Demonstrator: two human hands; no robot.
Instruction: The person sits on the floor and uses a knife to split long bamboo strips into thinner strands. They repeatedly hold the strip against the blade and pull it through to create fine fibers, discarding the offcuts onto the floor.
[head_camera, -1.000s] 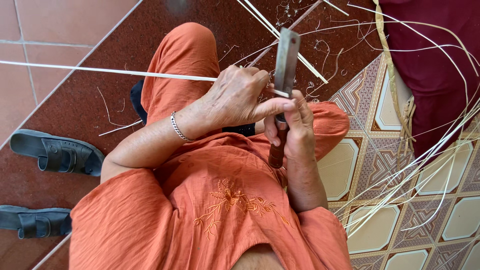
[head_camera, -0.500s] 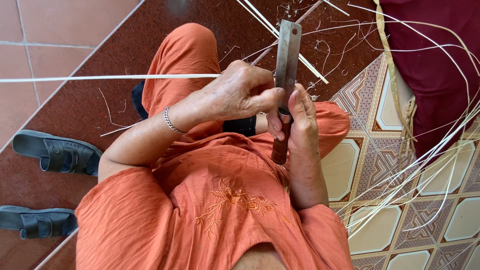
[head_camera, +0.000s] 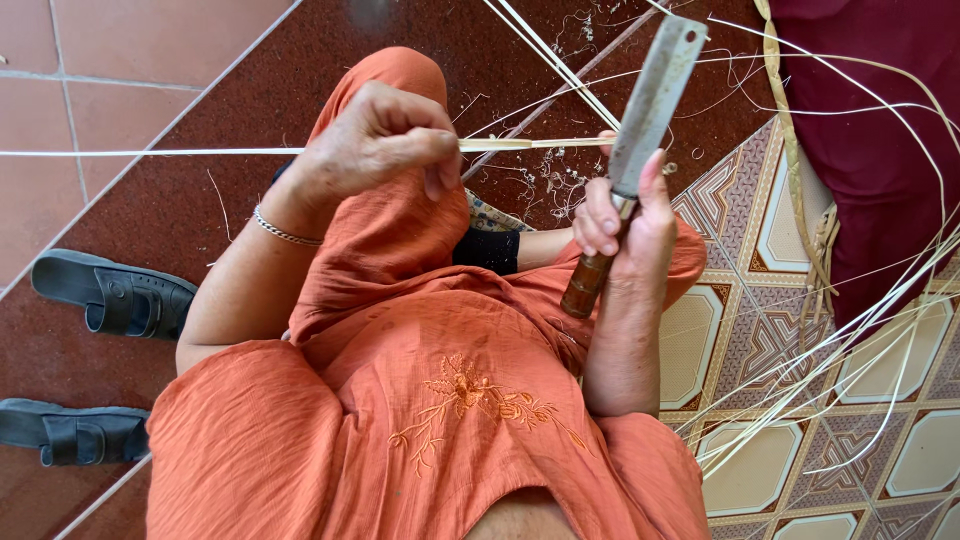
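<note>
The light is bright and soft, like daylight. Shadows are faint. The knife blade (head_camera: 652, 95) shines a little. Most things look sharp. A small blurry smudge sits at the top edge, and straight lines bend near the sides.

Tiled floor (head_camera: 150, 60): two sandals (head_camera: 115, 297) at left, loose cane strips (head_camera: 850, 350) at right, shavings (head_camera: 545, 185) near centre.

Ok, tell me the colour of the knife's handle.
Reddish-brown wood, seen in the head view, on the knife handle gripped by the right hand.
</note>
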